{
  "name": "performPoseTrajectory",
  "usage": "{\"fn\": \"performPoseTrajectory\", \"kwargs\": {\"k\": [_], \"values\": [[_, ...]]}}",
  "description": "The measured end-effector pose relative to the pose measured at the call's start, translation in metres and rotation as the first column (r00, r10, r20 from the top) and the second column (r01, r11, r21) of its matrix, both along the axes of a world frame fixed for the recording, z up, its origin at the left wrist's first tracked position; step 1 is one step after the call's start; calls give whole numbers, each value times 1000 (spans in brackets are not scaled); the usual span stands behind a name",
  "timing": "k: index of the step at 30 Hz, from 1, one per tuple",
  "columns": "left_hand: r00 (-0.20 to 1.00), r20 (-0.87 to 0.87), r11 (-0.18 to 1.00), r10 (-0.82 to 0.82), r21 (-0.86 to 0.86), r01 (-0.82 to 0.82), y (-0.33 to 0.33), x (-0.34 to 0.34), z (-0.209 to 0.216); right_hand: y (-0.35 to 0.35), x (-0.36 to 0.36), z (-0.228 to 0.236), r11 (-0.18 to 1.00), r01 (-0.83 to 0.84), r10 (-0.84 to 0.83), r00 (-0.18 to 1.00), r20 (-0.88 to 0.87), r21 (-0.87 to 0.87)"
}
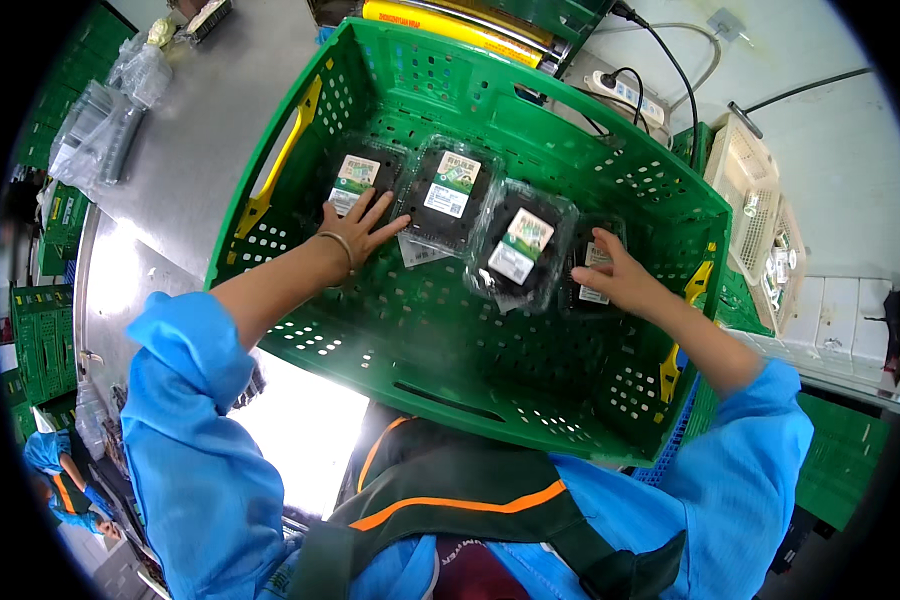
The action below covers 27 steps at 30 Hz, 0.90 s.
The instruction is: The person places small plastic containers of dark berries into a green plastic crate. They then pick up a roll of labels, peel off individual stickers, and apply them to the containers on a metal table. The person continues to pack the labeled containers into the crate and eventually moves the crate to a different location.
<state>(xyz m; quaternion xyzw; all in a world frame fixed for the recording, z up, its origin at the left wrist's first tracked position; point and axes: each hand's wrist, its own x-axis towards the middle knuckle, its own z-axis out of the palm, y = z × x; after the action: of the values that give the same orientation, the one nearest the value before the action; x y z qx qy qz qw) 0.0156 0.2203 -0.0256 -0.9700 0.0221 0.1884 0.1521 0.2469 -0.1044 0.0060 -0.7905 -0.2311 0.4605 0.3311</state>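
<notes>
Inside a green perforated plastic crate (420,350) several clear plastic clamshell packs lie in a row, each with dark contents and a white-and-green label. My left hand (355,228) rests with fingers spread on the lower part of the leftmost pack (380,165). Beside it lies a second pack (450,190), close to my left fingertips. A third pack (521,245) sits right of the middle, tilted and slightly blurred. Over the rightmost pack (582,262) my right hand (625,275) has its thumb and fingers apart, partly covering it.
Yellow handles (282,160) sit in the crate's short ends. A metal table (185,130) with plastic bags (105,115) is at left. Behind the crate are a yellow roll (450,30) and a power strip (625,92). Pale baskets (760,190) stand right. A co-worker (65,475) is at lower left.
</notes>
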Motion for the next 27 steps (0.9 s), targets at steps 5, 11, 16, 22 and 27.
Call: {"fn": "performPoseTrajectory", "kwargs": {"k": [5, 11, 16, 22, 27], "values": [[958, 166, 965, 235, 75, -250, 15, 33, 6, -26, -21, -23, 628, -561, 745, 233, 625, -539], [646, 655, 896, 393, -429, -111, -5, -29, 146, 23, -23, -20, 790, -331, 611, 371, 699, -516], [-21, 609, 531, 793, -707, -467, -33, -197, 219, 84, -127, 94, 565, -782, 386, 533, 752, 264], [-432, 278, -333, 858, -339, -880, -182, -528, 75, 207, -358, 122, -42, -957, 654, 192, 732, 288], [-829, 159, -719, 536, -429, -547, -381, -636, -28, 316, -414, -29, 368, -920, 620, 137, 773, -132]]}}
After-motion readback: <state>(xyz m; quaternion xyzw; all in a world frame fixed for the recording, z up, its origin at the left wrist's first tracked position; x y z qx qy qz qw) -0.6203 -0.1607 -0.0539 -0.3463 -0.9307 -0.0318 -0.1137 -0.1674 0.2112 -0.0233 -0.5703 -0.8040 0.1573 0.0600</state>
